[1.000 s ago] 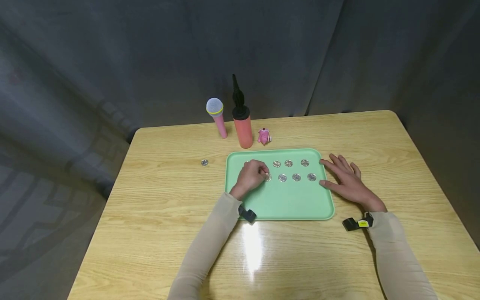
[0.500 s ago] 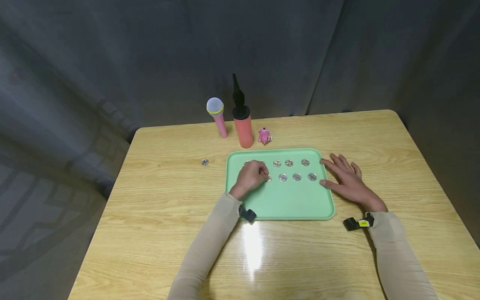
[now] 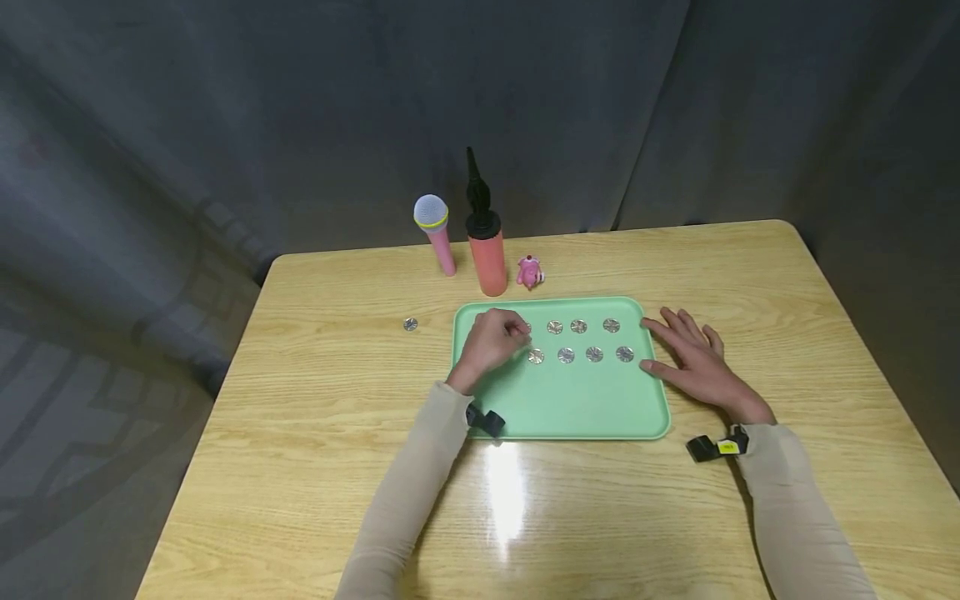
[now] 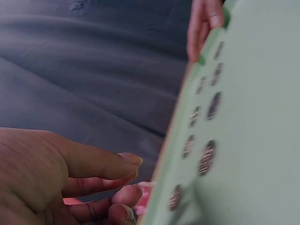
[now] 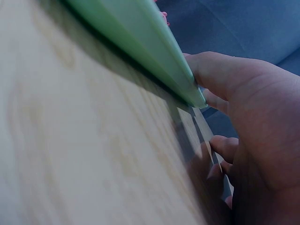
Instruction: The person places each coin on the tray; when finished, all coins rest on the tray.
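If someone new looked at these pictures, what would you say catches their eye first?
Most likely the mint green tray in the middle of the wooden table, with silver discs laid out in two rows on it. The left hand hovers curled over the rows' left end, while the right hand rests flat at the tray's right edge. One stray disc lies on the table left of the tray.

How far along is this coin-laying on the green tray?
Eight or so coins already lie in two rows on the green tray, the nearer row starting at a coin just set down. The left hand hovers over the far row's left end, holding nothing I can make out. The right hand steadies the tray's edge. One stray coin lies on the table.
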`<state>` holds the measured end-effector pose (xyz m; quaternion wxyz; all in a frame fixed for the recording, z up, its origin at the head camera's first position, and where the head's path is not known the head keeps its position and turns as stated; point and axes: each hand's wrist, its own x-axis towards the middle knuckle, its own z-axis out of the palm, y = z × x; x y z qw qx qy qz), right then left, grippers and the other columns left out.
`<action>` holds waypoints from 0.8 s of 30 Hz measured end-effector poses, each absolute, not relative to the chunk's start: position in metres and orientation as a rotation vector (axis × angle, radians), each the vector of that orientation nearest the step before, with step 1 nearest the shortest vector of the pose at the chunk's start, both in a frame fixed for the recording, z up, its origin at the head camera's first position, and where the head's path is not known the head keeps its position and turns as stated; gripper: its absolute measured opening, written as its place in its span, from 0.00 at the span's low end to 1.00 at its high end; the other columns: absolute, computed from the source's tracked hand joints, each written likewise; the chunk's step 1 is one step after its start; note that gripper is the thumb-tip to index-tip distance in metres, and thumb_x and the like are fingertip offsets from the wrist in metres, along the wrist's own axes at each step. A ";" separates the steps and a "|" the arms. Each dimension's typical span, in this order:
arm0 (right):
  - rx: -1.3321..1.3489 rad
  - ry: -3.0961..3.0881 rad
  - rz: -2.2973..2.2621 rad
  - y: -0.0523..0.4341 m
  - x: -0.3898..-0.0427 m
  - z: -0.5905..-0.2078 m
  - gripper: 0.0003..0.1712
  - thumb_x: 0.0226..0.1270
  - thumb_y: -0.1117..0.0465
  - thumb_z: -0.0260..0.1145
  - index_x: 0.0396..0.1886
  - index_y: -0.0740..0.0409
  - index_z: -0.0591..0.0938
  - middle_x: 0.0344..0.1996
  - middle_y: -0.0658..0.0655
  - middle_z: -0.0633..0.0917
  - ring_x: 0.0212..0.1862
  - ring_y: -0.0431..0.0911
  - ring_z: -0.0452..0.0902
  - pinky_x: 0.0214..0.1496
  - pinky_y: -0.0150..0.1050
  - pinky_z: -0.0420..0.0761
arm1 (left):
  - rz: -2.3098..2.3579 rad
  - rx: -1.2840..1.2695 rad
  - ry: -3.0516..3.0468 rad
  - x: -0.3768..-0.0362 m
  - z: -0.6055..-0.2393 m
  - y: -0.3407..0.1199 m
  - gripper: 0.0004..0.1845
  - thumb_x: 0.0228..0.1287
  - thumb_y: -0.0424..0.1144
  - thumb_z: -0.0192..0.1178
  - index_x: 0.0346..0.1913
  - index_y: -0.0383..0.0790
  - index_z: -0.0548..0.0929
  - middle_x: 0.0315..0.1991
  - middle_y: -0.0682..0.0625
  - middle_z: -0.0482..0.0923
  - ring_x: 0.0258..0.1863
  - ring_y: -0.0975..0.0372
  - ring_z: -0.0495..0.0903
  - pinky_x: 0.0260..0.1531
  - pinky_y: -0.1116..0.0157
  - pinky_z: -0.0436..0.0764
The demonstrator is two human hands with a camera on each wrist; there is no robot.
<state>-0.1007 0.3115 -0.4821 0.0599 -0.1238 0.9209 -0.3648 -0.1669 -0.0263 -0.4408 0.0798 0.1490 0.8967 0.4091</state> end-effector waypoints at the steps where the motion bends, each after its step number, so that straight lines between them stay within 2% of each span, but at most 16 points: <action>1: -0.374 2.785 -1.103 0.312 -0.101 -0.482 0.41 0.71 0.50 0.64 0.79 0.53 0.59 0.79 0.73 0.46 0.81 0.69 0.30 0.72 0.72 0.27 | 1.244 0.444 2.689 -0.168 -0.438 -0.029 0.03 0.61 0.30 0.66 0.35 0.34 0.89 0.31 0.45 0.86 0.27 0.66 0.74 0.27 0.75 0.70; 8: -0.367 2.783 -1.088 0.312 -0.100 -0.481 0.41 0.71 0.49 0.63 0.79 0.53 0.59 0.80 0.72 0.45 0.81 0.68 0.30 0.72 0.72 0.26 | 1.386 0.376 2.718 -0.176 -0.422 -0.054 0.03 0.61 0.29 0.65 0.33 0.33 0.88 0.29 0.43 0.84 0.25 0.63 0.74 0.24 0.72 0.70; 12: -0.363 2.786 -1.090 0.312 -0.101 -0.482 0.41 0.71 0.49 0.63 0.79 0.53 0.59 0.80 0.72 0.45 0.81 0.68 0.29 0.72 0.72 0.26 | 1.447 0.287 2.741 -0.179 -0.413 -0.070 0.03 0.62 0.30 0.65 0.33 0.33 0.88 0.32 0.41 0.87 0.27 0.61 0.76 0.26 0.71 0.72; 19: -0.368 2.788 -1.092 0.311 -0.101 -0.482 0.42 0.70 0.50 0.64 0.78 0.53 0.59 0.79 0.73 0.46 0.81 0.69 0.30 0.72 0.72 0.26 | 1.587 0.150 2.762 -0.184 -0.402 -0.101 0.05 0.61 0.31 0.65 0.35 0.32 0.88 0.33 0.39 0.85 0.28 0.63 0.75 0.29 0.70 0.72; 24: -0.379 2.791 -1.091 0.311 -0.101 -0.482 0.42 0.69 0.50 0.65 0.78 0.53 0.60 0.79 0.74 0.47 0.80 0.69 0.30 0.72 0.72 0.27 | 1.670 0.005 2.735 -0.186 -0.398 -0.124 0.06 0.62 0.32 0.65 0.36 0.30 0.87 0.29 0.45 0.82 0.26 0.64 0.73 0.24 0.72 0.71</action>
